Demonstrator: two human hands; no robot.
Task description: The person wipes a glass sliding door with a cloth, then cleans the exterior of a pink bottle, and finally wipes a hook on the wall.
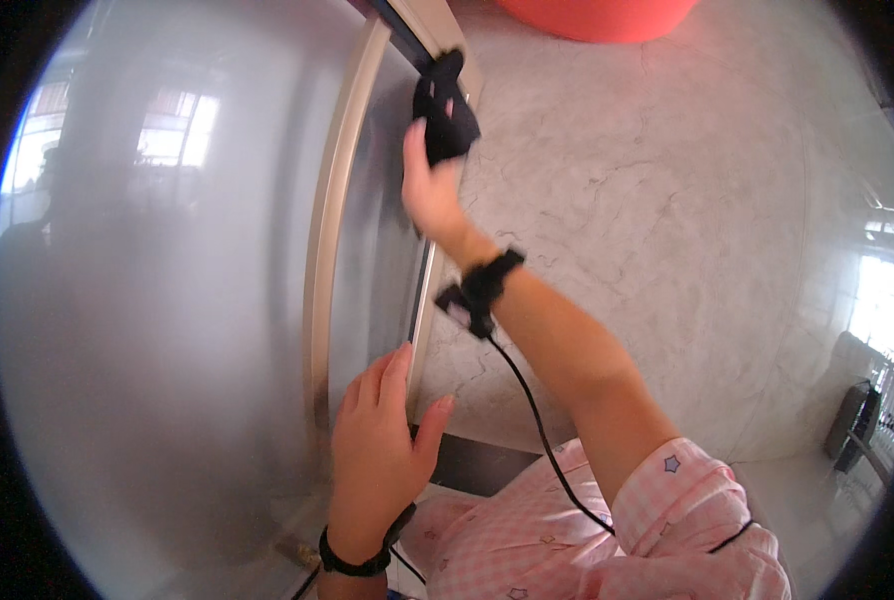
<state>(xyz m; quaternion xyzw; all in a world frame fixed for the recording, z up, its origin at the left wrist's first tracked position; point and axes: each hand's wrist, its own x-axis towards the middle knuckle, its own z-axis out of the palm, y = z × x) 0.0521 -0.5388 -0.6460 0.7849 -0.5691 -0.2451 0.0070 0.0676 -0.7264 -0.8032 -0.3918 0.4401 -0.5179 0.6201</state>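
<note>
In the head view, my right hand [433, 191] holds a bunched black cloth [447, 112] against the beige frame of a glossy door panel. The hand and cloth are slightly blurred. Lower down, my left hand [375, 442] lies at the edge of the panel's inner face, fingers extended and thumb apart, with nothing in it. Its fingertips reach the dark seal strip [420, 300] along the frame. A beige upright bar [330, 210] stands left of both hands, bordering a large grey glossy panel [161, 315].
A red tub [604, 16] stands at the top edge. Marbled tile [627, 195] spreads to the right, with a dark strip [484, 461] near my pink checked clothing [522, 540]. A black cable [529, 405] hangs from my right wrist strap [484, 289]. A dark object [852, 424] stands far right.
</note>
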